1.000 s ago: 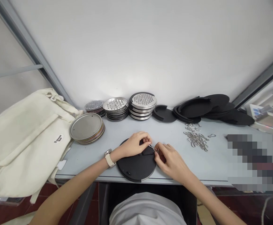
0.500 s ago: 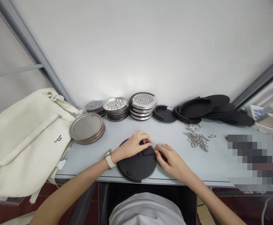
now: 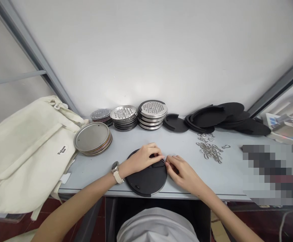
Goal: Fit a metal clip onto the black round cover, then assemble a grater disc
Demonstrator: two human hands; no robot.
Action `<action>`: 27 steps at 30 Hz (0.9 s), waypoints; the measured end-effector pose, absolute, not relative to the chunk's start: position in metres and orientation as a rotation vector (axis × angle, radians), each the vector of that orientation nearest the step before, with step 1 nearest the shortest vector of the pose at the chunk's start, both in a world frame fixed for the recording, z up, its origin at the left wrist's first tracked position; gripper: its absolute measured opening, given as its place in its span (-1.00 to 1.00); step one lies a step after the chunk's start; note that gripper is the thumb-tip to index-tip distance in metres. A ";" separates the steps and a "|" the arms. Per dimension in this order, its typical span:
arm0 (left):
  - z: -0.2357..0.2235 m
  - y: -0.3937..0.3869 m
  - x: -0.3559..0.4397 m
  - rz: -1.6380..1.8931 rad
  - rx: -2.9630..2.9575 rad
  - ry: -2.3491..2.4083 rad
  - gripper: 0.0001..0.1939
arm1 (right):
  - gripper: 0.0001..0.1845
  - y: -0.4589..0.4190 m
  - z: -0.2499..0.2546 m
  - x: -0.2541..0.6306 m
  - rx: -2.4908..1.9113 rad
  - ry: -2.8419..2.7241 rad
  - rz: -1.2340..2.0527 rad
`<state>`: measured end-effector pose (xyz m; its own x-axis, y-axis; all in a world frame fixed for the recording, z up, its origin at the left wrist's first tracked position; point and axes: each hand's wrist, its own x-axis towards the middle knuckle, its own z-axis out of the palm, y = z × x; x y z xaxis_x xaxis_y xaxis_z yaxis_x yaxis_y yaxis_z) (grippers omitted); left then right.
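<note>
A round black disc (image 3: pixel 146 181) lies at the front edge of the table, with a thin metal rim showing at its lower right. My left hand (image 3: pixel 146 158) rests over its upper part, thumb and forefinger pinched at the right edge. There, a small metal carabiner (image 3: pixel 163 161) spans the gap between both hands, mostly covered by fingertips. My right hand (image 3: pixel 180 169) is closed beside the disc, its thumb and forefinger gripping the carabiner's other end. Whether the carabiner passes through the disc's edge is hidden.
Loose carabiners (image 3: pixel 209 151) are heaped to the right. Along the wall stand stacked grater discs (image 3: pixel 153 111), more grater plates (image 3: pixel 123 116) and black round holders (image 3: pixel 209 117). Plain metal discs (image 3: pixel 92 136) are piled at left, beside a cream bag (image 3: pixel 30 158).
Both hands stay at the disc's right edge with only slight finger movement; less of the carabiner shows at the left fingertips. The whole view has shifted slightly.
</note>
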<state>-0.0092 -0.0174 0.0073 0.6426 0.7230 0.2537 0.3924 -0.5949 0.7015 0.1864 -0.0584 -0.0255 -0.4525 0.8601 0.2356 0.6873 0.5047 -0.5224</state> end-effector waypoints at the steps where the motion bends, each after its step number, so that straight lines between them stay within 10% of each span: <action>1: 0.007 -0.018 -0.009 0.699 2.255 0.861 -0.79 | -0.74 -0.058 -0.025 0.186 -1.269 -2.278 0.493; 27: 0.007 -0.020 -0.007 0.691 2.409 0.759 -0.75 | -0.73 -0.058 -0.027 0.187 -1.264 -2.265 0.544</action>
